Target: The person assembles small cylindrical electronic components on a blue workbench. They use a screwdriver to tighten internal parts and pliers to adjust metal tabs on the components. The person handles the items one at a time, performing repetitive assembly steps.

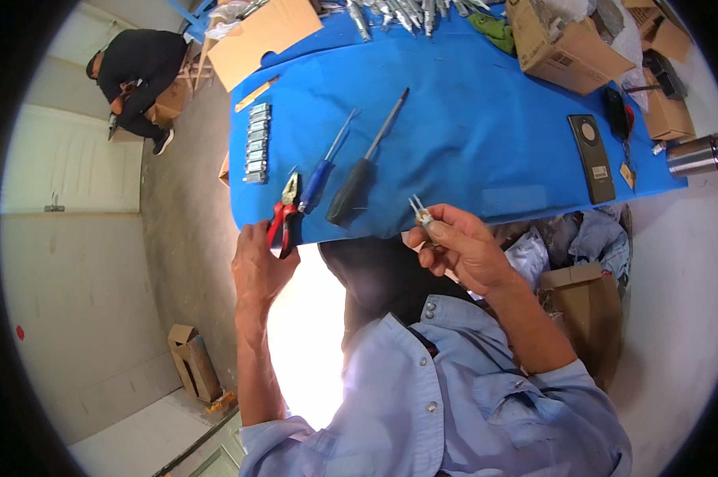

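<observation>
Blue-covered desk (494,103) on a grey floor (192,246); landmark, black-handled screwdriver (349,195). Left of the screwdriver, at the near edge: red-handled pliers (279,215), left hand (263,258) half-curled at their handles, firmness of hold not discernible. Right of the screwdriver: right hand (460,245) at the same edge, thumb and fingers pinching a small two-pronged part (425,216), then a broad desk span to a dark phone (591,159).
</observation>
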### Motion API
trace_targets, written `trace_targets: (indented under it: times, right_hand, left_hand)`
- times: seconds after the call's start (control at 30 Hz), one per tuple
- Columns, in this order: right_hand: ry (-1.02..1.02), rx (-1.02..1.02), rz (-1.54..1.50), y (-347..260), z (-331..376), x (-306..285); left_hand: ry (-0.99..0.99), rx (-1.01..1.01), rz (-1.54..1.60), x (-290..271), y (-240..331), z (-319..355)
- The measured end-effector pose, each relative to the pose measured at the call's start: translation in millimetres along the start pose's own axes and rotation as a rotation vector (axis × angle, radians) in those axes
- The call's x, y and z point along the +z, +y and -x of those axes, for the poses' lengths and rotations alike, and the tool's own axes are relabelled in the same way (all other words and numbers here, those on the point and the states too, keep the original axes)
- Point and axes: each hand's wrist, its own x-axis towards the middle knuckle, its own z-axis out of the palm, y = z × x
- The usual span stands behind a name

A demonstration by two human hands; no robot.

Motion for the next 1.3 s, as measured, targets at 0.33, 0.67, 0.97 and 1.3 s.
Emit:
trace_targets:
  times: [0.33, 0.67, 0.97, 1.3]
  right_hand:
    - [0.02, -0.08, 0.145, 14.7, 6.6, 18.2]
    - [0.085, -0.28, 0.525, 37.2, 18.9, 53.5]
    - [0.172, -0.483, 0.715, 58.2, 27.1, 66.7]
    - [0.153, -0.617, 0.888, 64.7, 26.1, 76.4]
  left_hand:
    - [-0.143, -0.355, 0.923, 2.4, 4.0, 91.6]
    - [-0.426, -0.201, 1.336, 15.1, 62.1, 160.4]
    - [-0.423, -0.005, 0.878, 12.5, 55.5, 176.3]
    - [-0.443, -0.084, 1.08, 13.8, 51.3, 187.0]
